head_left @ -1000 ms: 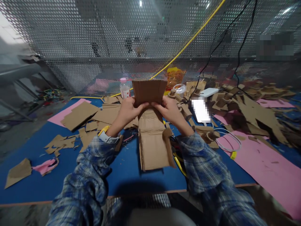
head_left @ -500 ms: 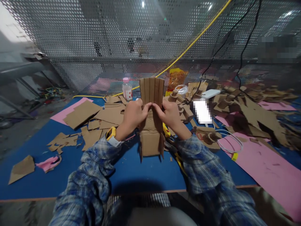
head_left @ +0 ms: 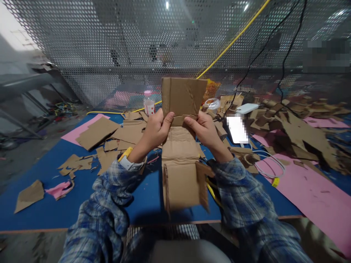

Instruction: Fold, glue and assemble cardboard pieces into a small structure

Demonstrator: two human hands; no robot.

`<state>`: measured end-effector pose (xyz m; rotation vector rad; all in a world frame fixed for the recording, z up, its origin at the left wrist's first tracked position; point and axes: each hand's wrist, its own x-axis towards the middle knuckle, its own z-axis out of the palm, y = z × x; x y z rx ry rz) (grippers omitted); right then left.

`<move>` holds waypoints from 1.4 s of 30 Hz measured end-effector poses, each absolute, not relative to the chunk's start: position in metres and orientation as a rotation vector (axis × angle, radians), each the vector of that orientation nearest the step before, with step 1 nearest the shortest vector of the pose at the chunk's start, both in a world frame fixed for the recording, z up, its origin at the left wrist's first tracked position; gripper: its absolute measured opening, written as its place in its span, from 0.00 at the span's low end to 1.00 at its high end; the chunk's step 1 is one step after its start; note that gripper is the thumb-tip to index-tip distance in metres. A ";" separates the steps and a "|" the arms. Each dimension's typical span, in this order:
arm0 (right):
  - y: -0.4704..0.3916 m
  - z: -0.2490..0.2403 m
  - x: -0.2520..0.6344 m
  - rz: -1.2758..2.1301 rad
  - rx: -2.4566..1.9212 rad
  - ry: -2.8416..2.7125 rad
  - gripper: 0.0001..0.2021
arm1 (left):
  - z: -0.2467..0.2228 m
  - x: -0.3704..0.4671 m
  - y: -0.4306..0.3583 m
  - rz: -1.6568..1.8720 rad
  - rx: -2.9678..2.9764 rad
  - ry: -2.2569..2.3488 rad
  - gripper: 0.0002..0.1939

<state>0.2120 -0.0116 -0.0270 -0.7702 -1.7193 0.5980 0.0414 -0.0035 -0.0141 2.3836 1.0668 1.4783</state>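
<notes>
A long creased cardboard piece [head_left: 181,146] stands tilted in front of me, its upper panel raised flat toward the mesh. At its lower end, side flaps are folded, and the right one sticks outward. My left hand [head_left: 157,128] grips the left edge below the upper panel, thumb on the near face. Opposite it, my right hand [head_left: 203,129] pinches the right edge with its thumb across the crease. The fingers behind the cardboard are hidden. Yellow handles [head_left: 214,191] of a tool show partly behind the lower right flap.
Cardboard scraps [head_left: 76,162] and pink sheets [head_left: 315,193] lie over the blue table [head_left: 109,208]. A pink-capped bottle [head_left: 148,104] stands behind my left hand. To the right are a lit phone [head_left: 237,129], a white cable [head_left: 274,164] and a cardboard pile. A perforated metal screen [head_left: 137,44] rises behind.
The cardboard has opened wider, its upper panel now flat instead of folded into narrow strips. Its lower end has come nearer to me, and my right hand has shifted slightly right.
</notes>
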 end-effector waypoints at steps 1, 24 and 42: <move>-0.012 -0.026 0.212 0.723 -0.719 -1.682 0.17 | -0.011 0.040 -0.004 1.489 2.348 0.990 0.23; -0.014 -0.018 0.222 0.430 -0.794 -1.821 0.18 | -0.005 0.023 0.010 1.124 2.155 0.728 0.18; -0.013 -0.027 0.211 0.237 -0.884 -1.836 0.04 | -0.035 0.036 0.021 1.297 2.387 0.785 0.13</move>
